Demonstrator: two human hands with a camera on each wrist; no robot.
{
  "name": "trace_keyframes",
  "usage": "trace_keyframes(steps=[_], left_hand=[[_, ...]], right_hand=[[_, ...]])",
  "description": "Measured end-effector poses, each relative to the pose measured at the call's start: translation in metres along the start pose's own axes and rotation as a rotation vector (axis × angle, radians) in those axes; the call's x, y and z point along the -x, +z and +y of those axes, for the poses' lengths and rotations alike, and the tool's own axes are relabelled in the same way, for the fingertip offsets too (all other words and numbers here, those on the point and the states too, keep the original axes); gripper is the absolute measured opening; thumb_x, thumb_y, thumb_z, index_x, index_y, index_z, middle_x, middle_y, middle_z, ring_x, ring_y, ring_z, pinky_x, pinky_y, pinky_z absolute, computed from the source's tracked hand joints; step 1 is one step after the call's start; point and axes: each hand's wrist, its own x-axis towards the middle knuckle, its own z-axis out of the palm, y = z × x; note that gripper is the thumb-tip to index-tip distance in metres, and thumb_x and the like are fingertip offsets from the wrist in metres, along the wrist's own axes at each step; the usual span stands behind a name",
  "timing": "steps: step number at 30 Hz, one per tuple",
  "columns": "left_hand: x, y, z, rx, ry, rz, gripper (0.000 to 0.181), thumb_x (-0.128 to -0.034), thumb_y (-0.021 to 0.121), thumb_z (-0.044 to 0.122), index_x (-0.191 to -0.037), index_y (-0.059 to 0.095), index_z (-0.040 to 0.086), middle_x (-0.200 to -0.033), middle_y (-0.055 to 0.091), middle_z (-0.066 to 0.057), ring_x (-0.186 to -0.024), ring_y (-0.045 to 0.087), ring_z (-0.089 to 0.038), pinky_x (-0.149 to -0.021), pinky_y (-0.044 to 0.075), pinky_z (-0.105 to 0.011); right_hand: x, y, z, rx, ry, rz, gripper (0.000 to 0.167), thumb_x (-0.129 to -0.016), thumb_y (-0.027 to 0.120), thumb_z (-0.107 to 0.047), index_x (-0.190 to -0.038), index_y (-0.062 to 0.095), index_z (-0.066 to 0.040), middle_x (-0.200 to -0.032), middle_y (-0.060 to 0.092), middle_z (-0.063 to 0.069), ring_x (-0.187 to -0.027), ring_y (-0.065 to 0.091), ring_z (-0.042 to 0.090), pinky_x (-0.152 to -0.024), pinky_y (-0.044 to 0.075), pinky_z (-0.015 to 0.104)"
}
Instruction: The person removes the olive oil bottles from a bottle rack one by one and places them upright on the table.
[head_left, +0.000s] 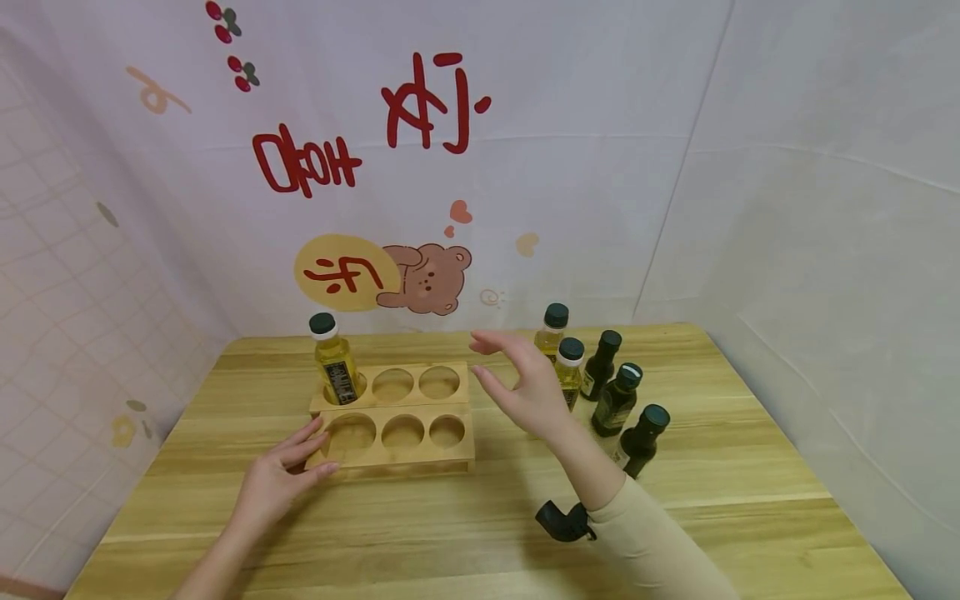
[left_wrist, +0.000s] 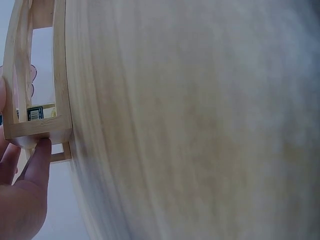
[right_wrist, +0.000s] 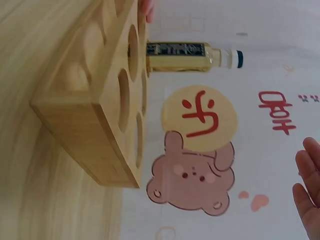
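Observation:
A two-tier wooden bottle rack [head_left: 397, 406] with round holes stands on the table. In its back left hole is an upright oil bottle [head_left: 335, 367] with yellow oil and a dark green cap. My left hand [head_left: 281, 475] holds the rack's front left corner, thumb at the front and fingers along the end; the left wrist view shows the thumb [left_wrist: 37, 167] against the wood. With nothing in it, my right hand [head_left: 528, 387] is raised beside two other yellow oil bottles [head_left: 570, 375], partly hiding them. Its fingers are loosely bent, the thumb apart.
Dark bottles with green caps stand right of the yellow ones: a slim one [head_left: 600, 367], a squat one [head_left: 617, 402] and a nearer one [head_left: 641, 442]. A black wrist mount [head_left: 564, 522] is on the right forearm. A printed cloth [head_left: 585, 208] hangs behind the table [head_left: 465, 533].

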Motion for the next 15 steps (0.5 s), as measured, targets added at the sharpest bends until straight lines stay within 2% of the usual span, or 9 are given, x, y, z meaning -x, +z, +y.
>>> trace_keyframes(steps=[8, 15], left_hand=[[0.0, 0.001, 0.0, 0.003, -0.005, -0.001, 0.059, -0.0805, 0.083, 0.035, -0.127, 0.067, 0.003, -0.145, 0.052, -0.004, -0.125, 0.051, -0.029, -0.079, 0.047, -0.008], [0.001, 0.001, 0.0, 0.002, 0.016, 0.01, 0.057, -0.0805, 0.084, 0.032, -0.126, 0.067, 0.001, -0.144, 0.053, -0.005, -0.124, 0.051, -0.029, -0.078, 0.047, -0.008]], right_hand=[[-0.003, 0.032, -0.005, -0.007, -0.017, -0.073, 0.043, -0.088, 0.075, -0.006, -0.128, 0.061, 0.001, -0.111, 0.071, 0.007, -0.106, 0.062, 0.022, -0.099, 0.045, 0.04], [-0.004, 0.052, -0.006, -0.016, 0.011, -0.139, 0.043, -0.089, 0.073, -0.009, -0.129, 0.06, -0.003, -0.11, 0.072, 0.007, -0.107, 0.063, 0.021, -0.099, 0.046, 0.037]])
